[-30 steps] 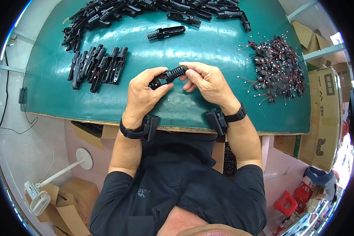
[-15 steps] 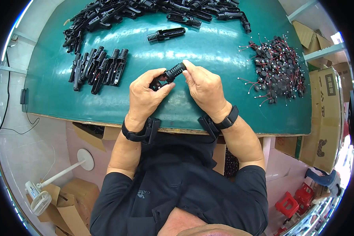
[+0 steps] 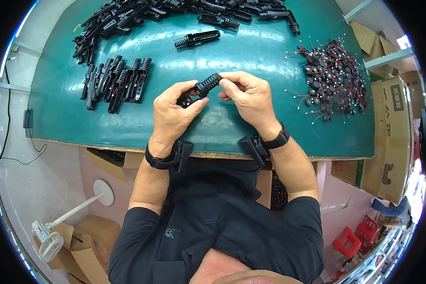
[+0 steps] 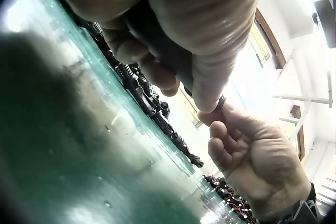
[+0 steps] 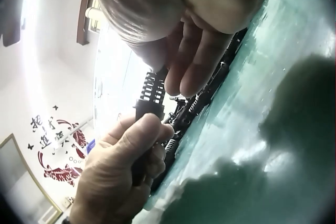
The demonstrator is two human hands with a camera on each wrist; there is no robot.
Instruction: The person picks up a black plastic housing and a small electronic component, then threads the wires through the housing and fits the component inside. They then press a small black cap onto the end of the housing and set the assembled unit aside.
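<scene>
A black plastic housing with a ribbed, slotted end is held over the table in front of the person. My left hand grips its wider body between thumb and fingers, hiding much of it. At the ribbed end, my right hand pinches the tip with thumb and index finger, the other fingers curled beneath. The right wrist view shows the slots of the ribbed end between the two hands. To the left of the hands lies a group of similar housings.
A large heap of black housings covers the back of the green table. One single housing lies ahead of the hands. On the right is a pile of small round black parts with red wires. Cardboard boxes stand beyond the right edge.
The right hand has turned at the ribbed end, first rolling its back upward, then back so its curled fingers show again. The housing's ribbed end has tilted slightly away; the left hand keeps its grip.
</scene>
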